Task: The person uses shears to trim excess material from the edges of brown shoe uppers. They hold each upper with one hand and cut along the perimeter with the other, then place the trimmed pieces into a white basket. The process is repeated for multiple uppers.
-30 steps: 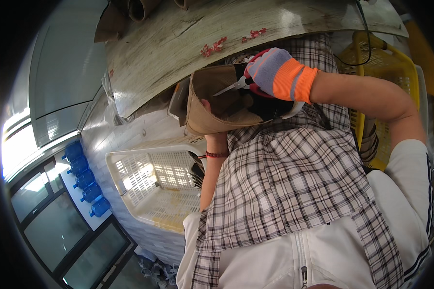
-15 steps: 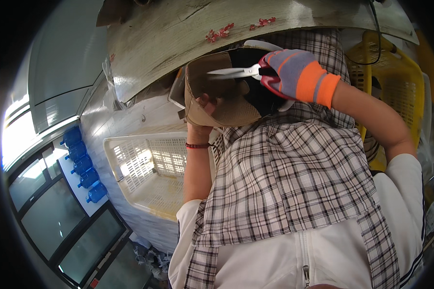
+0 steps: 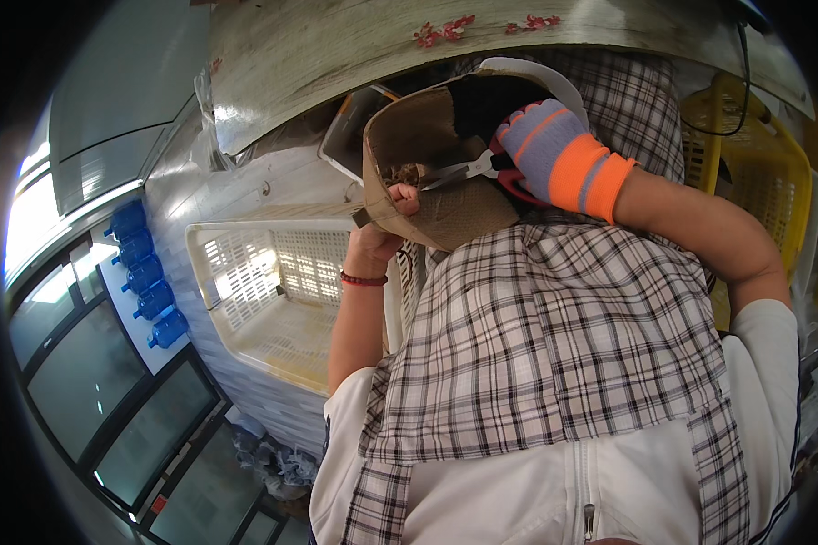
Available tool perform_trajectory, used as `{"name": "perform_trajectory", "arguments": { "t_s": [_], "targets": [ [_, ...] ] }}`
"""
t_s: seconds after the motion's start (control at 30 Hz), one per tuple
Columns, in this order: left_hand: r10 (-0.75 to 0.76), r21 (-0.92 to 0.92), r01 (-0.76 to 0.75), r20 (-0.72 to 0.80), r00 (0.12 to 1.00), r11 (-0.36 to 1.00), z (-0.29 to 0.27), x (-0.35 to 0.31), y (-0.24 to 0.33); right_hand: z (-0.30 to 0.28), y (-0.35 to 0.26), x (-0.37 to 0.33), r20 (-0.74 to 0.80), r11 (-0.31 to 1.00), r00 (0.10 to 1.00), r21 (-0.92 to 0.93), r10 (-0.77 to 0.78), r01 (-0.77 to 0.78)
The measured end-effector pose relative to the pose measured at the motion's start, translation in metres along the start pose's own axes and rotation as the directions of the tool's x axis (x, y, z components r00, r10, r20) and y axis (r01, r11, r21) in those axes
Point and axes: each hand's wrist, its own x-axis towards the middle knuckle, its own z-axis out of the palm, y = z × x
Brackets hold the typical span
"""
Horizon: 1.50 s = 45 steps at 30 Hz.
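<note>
My left hand, bare with a dark red bracelet at the wrist, is closed on the near left edge of a tan cap. Its fingertips show inside the cap; the rest of the grip is partly hidden. The cap's hollow faces up, with a dark lining and a pale curved brim at its far right. In an orange and grey glove, my right hand grips red-handled scissors. Their blades reach into the cap, slightly parted, with the tips close to my left fingertips.
A worn wooden table with red flower prints lies beyond the cap. An off-white plastic basket stands at left, a yellow basket at right. Blue water bottles line the left wall. A black cable hangs near the yellow basket.
The scissors have moved deeper into the cap, nearer my left fingertips. The cap is tipped so more of its inside shows. The whole view has shifted slightly.
</note>
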Motion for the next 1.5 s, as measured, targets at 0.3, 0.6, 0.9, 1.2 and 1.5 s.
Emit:
{"name": "perform_trajectory", "arguments": {
  "t_s": [0.3, 0.6, 0.9, 1.2, 1.5],
  "targets": [
    [0.055, -0.02, -0.056, -0.033, 0.998, 0.998, -0.005, 0.004, -0.007, -0.001, -0.002, 0.01, 0.011, 1.0, 1.0, -0.009, -0.025, 0.025],
    [0.141, 0.015, -0.141, -0.014, 0.99, 0.99, -0.007, 0.007, -0.012, -0.001, 0.011, 0.003, 0.079, 0.994, 0.992, 0.04, 0.098, -0.101],
    [0.099, -0.063, -0.098, 0.011, 0.995, 0.993, -0.011, 0.013, -0.016, 0.0, 0.021, -0.024, 0.033, 0.999, 0.999, 0.045, -0.003, 0.002],
    [-0.012, -0.078, 0.015, 0.037, 0.999, 0.997, -0.003, 0.008, -0.018, 0.006, 0.017, -0.015, 0.044, 0.995, 0.995, 0.042, -0.088, 0.086],
    [-0.026, -0.114, 0.04, 0.123, 0.992, 0.993, 0.012, 0.006, -0.016, -0.002, 0.022, -0.016, 0.19, 0.996, 0.982, -0.088, 0.008, 0.009]
  ]
}}
